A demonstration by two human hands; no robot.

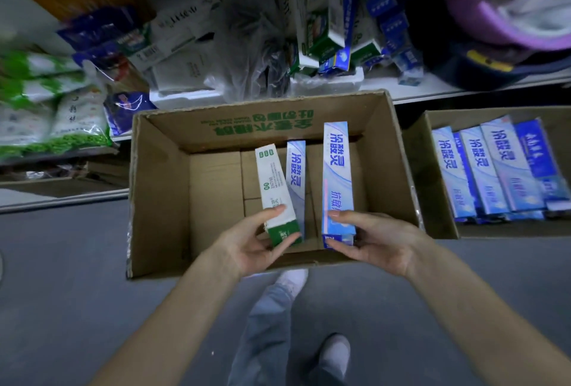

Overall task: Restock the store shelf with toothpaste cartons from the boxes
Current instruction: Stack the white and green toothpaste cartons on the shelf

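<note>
A white-and-green toothpaste carton (273, 191) is being gripped at its near end by the left hand (258, 245), thumb on top and fingers curled beneath. A pale blue toothpaste carton (296, 180) is being carried close against it, though whether the same fingers are closing on it cannot be told. A long blue-and-white toothpaste carton (336, 174) is being pinched at its near end by the right hand (372, 240). All three are being held over the open brown cardboard box (160, 188), whose bare floor is being exposed around them, so this box is judged to be nearly emptied. A row of blue toothpaste cartons (494, 169) is waiting in a second brown cardboard box (417, 169) to the right, so a good share of the work is judged to be left. Upright green and blue cartons (321, 24) are already being kept, rather untidily, on the white store shelf (432, 92) beyond. Large blue characters, apparently 冷酸灵, are being shown on the blue cartons, with 抗敏 partly visible lower down. Green Chinese lettering is being displayed upside down on the first box's far wall, and the small print on the white-and-green carton is too fine to read.
</note>
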